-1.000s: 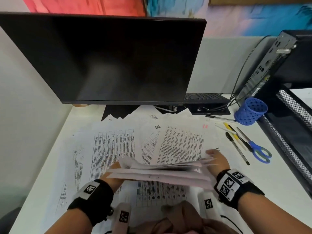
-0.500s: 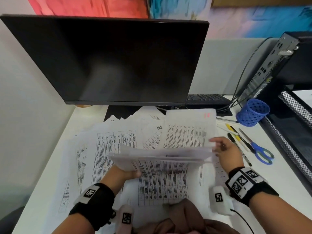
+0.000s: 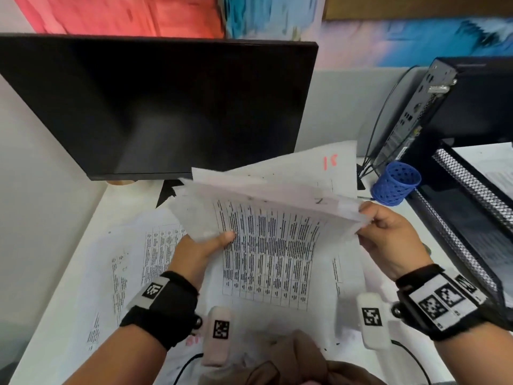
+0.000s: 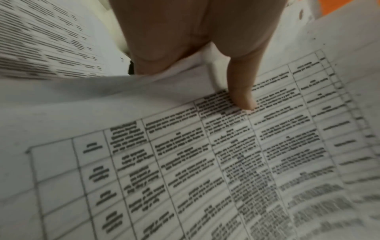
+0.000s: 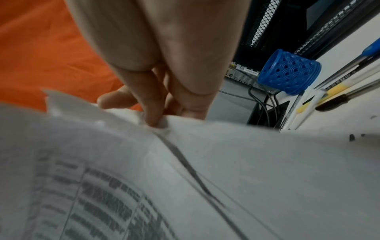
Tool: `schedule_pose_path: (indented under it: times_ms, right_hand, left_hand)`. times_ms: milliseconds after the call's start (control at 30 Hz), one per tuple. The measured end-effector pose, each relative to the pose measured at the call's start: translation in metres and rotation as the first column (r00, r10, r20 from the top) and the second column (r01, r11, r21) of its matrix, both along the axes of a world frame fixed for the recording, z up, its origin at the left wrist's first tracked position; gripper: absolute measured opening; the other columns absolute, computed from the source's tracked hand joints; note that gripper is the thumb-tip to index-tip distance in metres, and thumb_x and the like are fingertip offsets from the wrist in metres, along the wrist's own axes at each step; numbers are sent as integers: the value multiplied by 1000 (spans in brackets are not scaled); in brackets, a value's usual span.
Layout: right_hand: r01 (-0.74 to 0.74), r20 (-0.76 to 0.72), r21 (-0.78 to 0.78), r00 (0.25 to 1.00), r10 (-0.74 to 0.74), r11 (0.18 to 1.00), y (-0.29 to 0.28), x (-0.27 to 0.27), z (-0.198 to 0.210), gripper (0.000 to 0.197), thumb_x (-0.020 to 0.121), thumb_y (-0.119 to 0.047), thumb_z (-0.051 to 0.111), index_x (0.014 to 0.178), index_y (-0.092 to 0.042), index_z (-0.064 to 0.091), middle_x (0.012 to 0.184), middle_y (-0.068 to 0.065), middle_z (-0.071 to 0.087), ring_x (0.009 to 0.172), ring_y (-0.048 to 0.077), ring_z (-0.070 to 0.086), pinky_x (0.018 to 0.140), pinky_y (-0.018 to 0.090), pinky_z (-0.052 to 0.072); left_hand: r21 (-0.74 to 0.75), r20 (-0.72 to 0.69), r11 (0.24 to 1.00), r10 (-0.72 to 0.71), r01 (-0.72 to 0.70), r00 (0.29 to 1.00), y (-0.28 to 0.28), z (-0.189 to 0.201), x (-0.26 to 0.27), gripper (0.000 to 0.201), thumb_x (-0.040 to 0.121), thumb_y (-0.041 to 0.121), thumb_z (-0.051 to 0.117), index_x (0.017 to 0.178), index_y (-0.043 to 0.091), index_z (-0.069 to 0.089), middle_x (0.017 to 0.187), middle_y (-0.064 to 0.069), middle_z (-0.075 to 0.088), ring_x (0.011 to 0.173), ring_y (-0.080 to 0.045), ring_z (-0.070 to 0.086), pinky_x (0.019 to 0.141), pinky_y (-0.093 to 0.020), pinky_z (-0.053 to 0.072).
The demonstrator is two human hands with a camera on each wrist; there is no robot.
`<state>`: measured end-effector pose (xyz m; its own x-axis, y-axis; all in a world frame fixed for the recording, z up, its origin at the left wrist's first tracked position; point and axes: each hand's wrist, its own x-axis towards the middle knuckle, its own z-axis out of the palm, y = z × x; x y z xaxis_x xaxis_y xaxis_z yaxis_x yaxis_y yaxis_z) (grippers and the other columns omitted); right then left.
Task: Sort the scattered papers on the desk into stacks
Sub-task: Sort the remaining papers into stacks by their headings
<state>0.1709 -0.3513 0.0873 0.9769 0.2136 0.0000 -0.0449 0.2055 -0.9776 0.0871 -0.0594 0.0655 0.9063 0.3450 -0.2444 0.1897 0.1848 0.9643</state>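
Both hands hold a sheaf of papers (image 3: 266, 218) lifted off the desk (image 3: 50, 315), at the centre of the head view below the monitor (image 3: 155, 107). The left hand (image 3: 200, 251) grips its 9 o'clock edge, thumb (image 4: 242, 94) pressed on the printed table, other fingers hidden beneath. The right hand (image 3: 388, 240) pinches the 3 o'clock edge between thumb and curled fingertips (image 5: 154, 118). More loose sheets (image 3: 133, 262) lie spread underneath. A blue cup (image 3: 395, 184) stands at 2 o'clock.
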Motion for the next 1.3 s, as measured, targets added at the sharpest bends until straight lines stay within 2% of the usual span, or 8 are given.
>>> schedule_pose_path:
  times_ms: [133,267,467,600,767,900,1067,1300]
  right_hand:
    - [43,-36,155,999,-38,987,8,-8,10,15,62,-10,68,69,-21,62,64,-1,58,55,7,54,51,15,46]
    - [99,-39,128,995,-95,987,9,-10,8,39,87,-36,52,124,-24,55,105,1,69,97,15,64,86,31,50]
    - [281,254,-257,943,-216,925,32,-24,19,35,94,-11,52,128,-18,48,113,-24,58,102,-20,52,88,4,40]
    - [261,217,-312,956,-198,914,38,-32,19,30,87,-22,62,115,-11,59,108,-1,68,105,6,61,87,25,49]
    - [141,152,-211,982,-110,967,32,-37,25,39,67,-12,76,106,-11,68,96,-6,74,91,3,68,74,12,51]
    - [120,197,-148,976,-90,982,36,-28,41,52,56,-40,83,101,-17,70,100,1,74,98,17,68,81,25,54]
    - [128,234,-54,966,-112,990,47,-22,60,57,68,-24,77,122,-12,61,116,3,69,110,17,64,93,32,51]
    - [380,396,-112,864,-310,918,57,-26,81,31,81,-17,72,104,-30,57,98,-18,63,91,4,62,83,30,52]
  left_hand:
    - [-2,82,991,133,-133,988,-12,20,10,40,61,23,81,99,20,69,92,10,75,87,-3,69,84,-27,49]
    - [-64,172,977,211,-203,962,-22,39,15,31,72,10,76,99,24,69,100,5,74,95,-11,69,87,-31,52]
    - [9,381,984,160,-176,911,-38,65,10,47,72,3,74,117,8,61,104,3,73,97,-7,68,77,-13,52]
    - [163,374,985,-2,-64,927,-36,63,0,53,65,11,82,114,8,61,99,3,73,92,-3,68,72,-11,52]
    - [264,258,963,-133,62,957,-21,56,-3,71,53,29,89,116,22,57,101,3,71,93,-10,68,80,-28,58]
    - [289,239,947,-211,138,948,-19,67,3,65,54,18,85,113,20,57,99,0,71,93,-10,68,73,-20,54]
    - [225,191,954,-244,200,951,-25,77,13,56,65,7,82,115,23,62,107,7,72,101,-7,67,83,-24,55]
    - [133,128,987,-108,91,986,-26,59,17,52,71,2,78,117,16,62,108,1,72,102,-14,68,91,-37,53]
